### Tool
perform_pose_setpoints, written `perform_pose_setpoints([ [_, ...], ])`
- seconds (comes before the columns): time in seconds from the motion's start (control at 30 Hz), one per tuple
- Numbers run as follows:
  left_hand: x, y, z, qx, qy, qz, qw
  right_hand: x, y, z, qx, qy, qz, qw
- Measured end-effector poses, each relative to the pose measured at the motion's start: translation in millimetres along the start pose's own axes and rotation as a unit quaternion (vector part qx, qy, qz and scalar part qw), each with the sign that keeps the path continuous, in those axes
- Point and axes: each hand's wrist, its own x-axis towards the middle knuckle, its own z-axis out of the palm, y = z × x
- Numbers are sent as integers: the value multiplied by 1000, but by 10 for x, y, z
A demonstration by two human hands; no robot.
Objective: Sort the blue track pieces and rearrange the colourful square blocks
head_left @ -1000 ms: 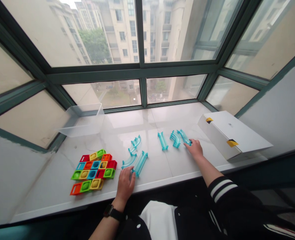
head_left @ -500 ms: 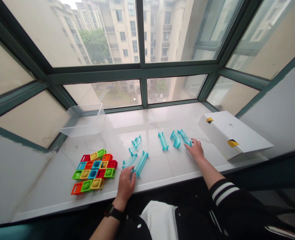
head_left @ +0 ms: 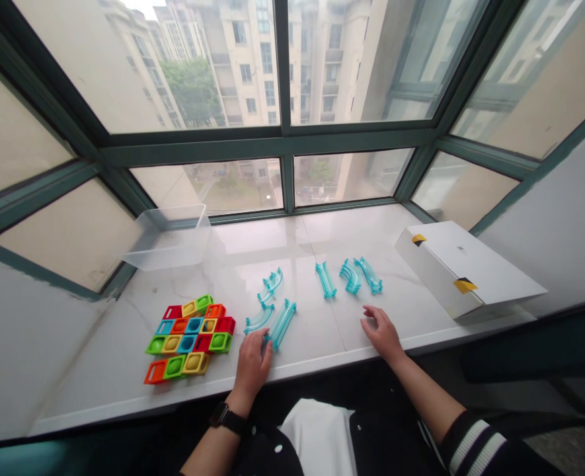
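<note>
My left hand (head_left: 253, 359) rests at the near end of a pair of straight, clear teal track pieces (head_left: 282, 324) lying side by side. Its thumb and forefinger are apart, and its fingertips are at or close to the track's end; contact is hard to make out. Just beyond lie a curved teal track (head_left: 260, 319) and more curved track (head_left: 271, 284). Over the sill, my right hand (head_left: 382, 336) is open and holds nothing. Farther from it are a straight track (head_left: 326, 280), a thick curved track (head_left: 350, 276) and a wavy track (head_left: 369, 275).
Several coloured square blocks (head_left: 188, 344), some with round hollows, are grouped at the left on the white sill (head_left: 316, 344). A clear plastic bin (head_left: 173, 254) stands at the back left. A white box (head_left: 465, 264) with yellow-black tabs sits at the right. Windows (head_left: 346, 59) close off the back.
My right hand has let go of the wavy track and drawn back toward the sill's front edge. The left hand stays at the same straight tracks.
</note>
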Motion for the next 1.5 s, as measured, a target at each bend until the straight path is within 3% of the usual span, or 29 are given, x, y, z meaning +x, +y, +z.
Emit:
perform_pose_setpoints([
  [0.23,-6,-10,11,-9,11,0,1000,-41,-474,443,-29,-123,-112,986],
  [0.77,20,27,-43,-37,-33,8,999,-34,-576,503,-47,-133,-127,982],
  [0.93,26,23,-46,-37,-37,8,999,-12,-1063,697,53,-278,-158,946],
  [1.07,21,17,-53,-33,-45,19,998,28,-1439,943,28,-344,-184,920],
  [1.2,21,32,-73,-35,-62,25,997,41,-1520,1084,21,-329,-156,931],
  [1.5,38,56,-90,-26,-87,17,996,68,-1412,1091,92,-270,-67,956],
])
